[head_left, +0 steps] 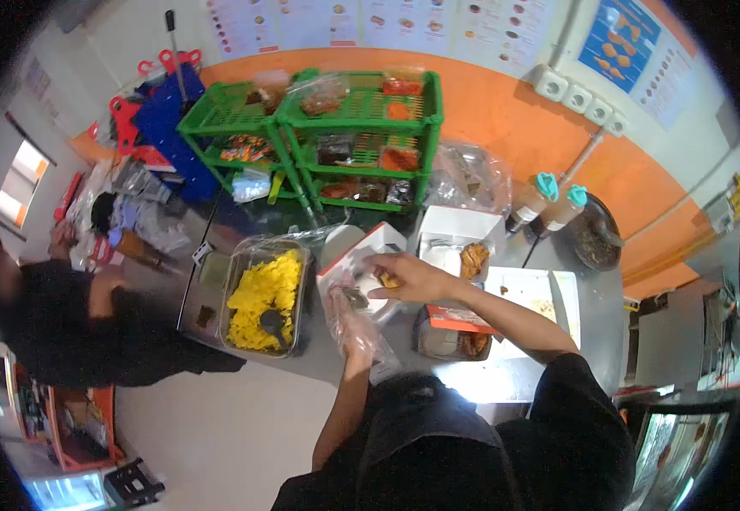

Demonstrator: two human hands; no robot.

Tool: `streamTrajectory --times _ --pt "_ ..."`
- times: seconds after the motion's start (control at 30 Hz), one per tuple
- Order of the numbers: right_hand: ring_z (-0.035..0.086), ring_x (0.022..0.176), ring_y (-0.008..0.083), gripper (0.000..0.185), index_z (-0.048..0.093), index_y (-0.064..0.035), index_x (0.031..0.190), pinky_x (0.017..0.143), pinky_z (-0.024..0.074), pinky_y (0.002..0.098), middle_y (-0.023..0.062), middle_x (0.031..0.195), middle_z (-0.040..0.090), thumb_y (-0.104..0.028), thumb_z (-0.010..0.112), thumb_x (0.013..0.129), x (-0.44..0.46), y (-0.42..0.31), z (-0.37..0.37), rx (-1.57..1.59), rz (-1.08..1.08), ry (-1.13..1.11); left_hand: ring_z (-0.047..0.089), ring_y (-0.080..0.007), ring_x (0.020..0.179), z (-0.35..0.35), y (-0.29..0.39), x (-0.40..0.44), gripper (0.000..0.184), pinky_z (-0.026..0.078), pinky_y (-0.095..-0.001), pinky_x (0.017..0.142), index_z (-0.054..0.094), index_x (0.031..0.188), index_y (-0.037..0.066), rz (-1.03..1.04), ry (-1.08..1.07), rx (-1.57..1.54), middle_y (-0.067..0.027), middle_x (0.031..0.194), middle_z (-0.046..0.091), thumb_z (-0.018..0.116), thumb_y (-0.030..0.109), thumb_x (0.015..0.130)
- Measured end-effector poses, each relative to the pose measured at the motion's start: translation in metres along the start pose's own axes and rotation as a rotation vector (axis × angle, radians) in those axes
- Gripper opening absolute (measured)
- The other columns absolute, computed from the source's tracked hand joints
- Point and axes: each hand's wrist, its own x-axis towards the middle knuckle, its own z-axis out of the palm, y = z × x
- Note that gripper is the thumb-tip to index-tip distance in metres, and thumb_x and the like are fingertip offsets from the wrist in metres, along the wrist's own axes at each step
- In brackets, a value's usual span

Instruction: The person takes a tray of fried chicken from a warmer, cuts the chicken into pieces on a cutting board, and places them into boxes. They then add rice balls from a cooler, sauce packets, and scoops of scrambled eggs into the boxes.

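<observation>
My left hand [353, 325], in a clear plastic glove, is at the near left side of an open white box with red edges [351, 257]. Its fingers are closed around a small dark-green thing [355, 297] that I cannot make out. My right hand [417, 278], bare, reaches into the same box from the right, its fingers bent over a golden-brown piece of food [389, 280]. To the right stands another open box [460, 223] with a fried chicken piece [474, 260] inside. A third box [459, 318] nearer me also holds browned food.
Left of the boxes is a clear tub [303, 317] of yellow rice [261, 298] with a black scoop [273, 324]. Green racks [357, 119] stand behind. On the right are a white board [515, 285], a knife [560, 298] and bottles [530, 204]. A person [71, 319] works at left.
</observation>
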Motion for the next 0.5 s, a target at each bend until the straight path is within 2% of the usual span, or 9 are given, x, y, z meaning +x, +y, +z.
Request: streamTrajectory --times 0.07,0.13,0.2,0.23,0.27,0.3,0.37,0.43,0.5 --pt "0.059 0.086 0.0131 0.053 0.054 -0.0012 0.133 0.078 0.0519 0.0298 0.0076 0.104 0.065 -0.021 0.076 0.089 -0.024 -0.026 -0.018 0.524 0.163 0.069 0.050 -0.0213 0.121 0.024 -0.005 -0.013 0.039 0.040 -0.0375 0.105 0.044 0.135 0.005 -0.078 -0.141 0.033 -0.0106 0.131 0.052 0.040 0.033 0.108" --pt "0.059 0.086 0.0122 0.047 0.058 -0.0011 0.129 0.078 0.0517 0.0293 0.0069 0.103 0.066 -0.019 0.075 0.089 -0.045 -0.031 -0.034 0.457 0.191 0.137 0.049 -0.0215 0.122 0.041 -0.005 -0.023 0.043 0.039 -0.0383 0.107 0.043 0.139 0.006 -0.148 -0.284 0.073 -0.0104 0.134 0.050 0.040 0.035 0.108" --pt "0.065 0.083 0.0154 0.036 0.064 -0.0019 0.122 0.076 0.0530 0.0333 0.0144 0.094 0.071 -0.018 0.071 0.091 -0.065 -0.017 -0.046 0.446 0.201 0.319 0.041 -0.0244 0.134 0.055 -0.001 -0.034 0.047 0.035 -0.0403 0.113 0.040 0.144 0.006 0.057 -0.447 0.466 -0.0123 0.145 0.042 0.040 0.036 0.107" --pt "0.064 0.082 0.0141 0.035 0.062 -0.0021 0.125 0.075 0.0528 0.0324 0.0119 0.094 0.071 -0.010 0.068 0.091 -0.073 0.010 -0.061 0.266 0.131 0.422 0.037 -0.0259 0.140 0.060 0.002 -0.040 0.050 0.032 -0.0414 0.116 0.038 0.147 0.007 0.171 -0.517 0.660 -0.0132 0.151 0.038 0.039 0.037 0.107" --pt "0.064 0.080 0.0145 0.037 0.061 -0.0030 0.127 0.074 0.0524 0.0313 0.0098 0.093 0.070 -0.008 0.067 0.090 -0.082 0.026 -0.078 0.565 0.225 0.550 0.034 -0.0282 0.143 0.060 0.011 -0.045 0.052 0.032 -0.0435 0.117 0.038 0.146 0.006 0.133 -0.531 0.685 -0.0149 0.154 0.033 0.042 0.039 0.106" --pt "0.064 0.085 0.0124 0.026 0.065 -0.0013 0.117 0.077 0.0528 0.0279 0.0056 0.095 0.068 -0.004 0.067 0.091 -0.092 0.044 -0.103 0.391 0.287 0.684 0.034 -0.0282 0.143 0.053 0.016 -0.047 0.052 0.032 -0.0435 0.117 0.038 0.146 0.006 0.130 -0.532 0.690 -0.0149 0.154 0.033 0.042 0.039 0.106" --pt "0.066 0.088 0.0146 0.032 0.061 0.0001 0.122 0.077 0.0532 0.0297 0.0074 0.095 0.069 -0.009 0.066 0.092 -0.096 0.075 -0.141 0.269 0.261 1.077 0.038 -0.0281 0.141 0.031 0.027 -0.052 0.057 0.035 -0.0447 0.115 0.038 0.145 0.006 -0.003 -0.434 0.364 -0.0150 0.151 0.038 0.047 0.044 0.103" --pt "0.068 0.091 0.0199 0.034 0.059 0.0008 0.124 0.080 0.0542 0.0326 0.0105 0.098 0.070 -0.011 0.065 0.093 -0.098 0.171 -0.153 -0.046 0.446 1.147 0.044 -0.0257 0.137 -0.008 0.032 -0.051 0.061 0.038 -0.0422 0.113 0.040 0.142 0.005 0.014 -0.387 0.493 -0.0149 0.147 0.043 0.051 0.049 0.101" --pt "0.069 0.096 0.0253 0.034 0.059 0.0009 0.126 0.084 0.0547 0.0349 0.0137 0.103 0.070 -0.012 0.063 0.095 -0.096 0.172 -0.155 -0.576 0.779 0.683 0.046 -0.0241 0.134 -0.045 0.040 -0.063 0.059 0.041 -0.0392 0.109 0.045 0.136 0.004 -0.019 -0.187 0.655 -0.0153 0.142 0.047 0.053 0.050 0.100"
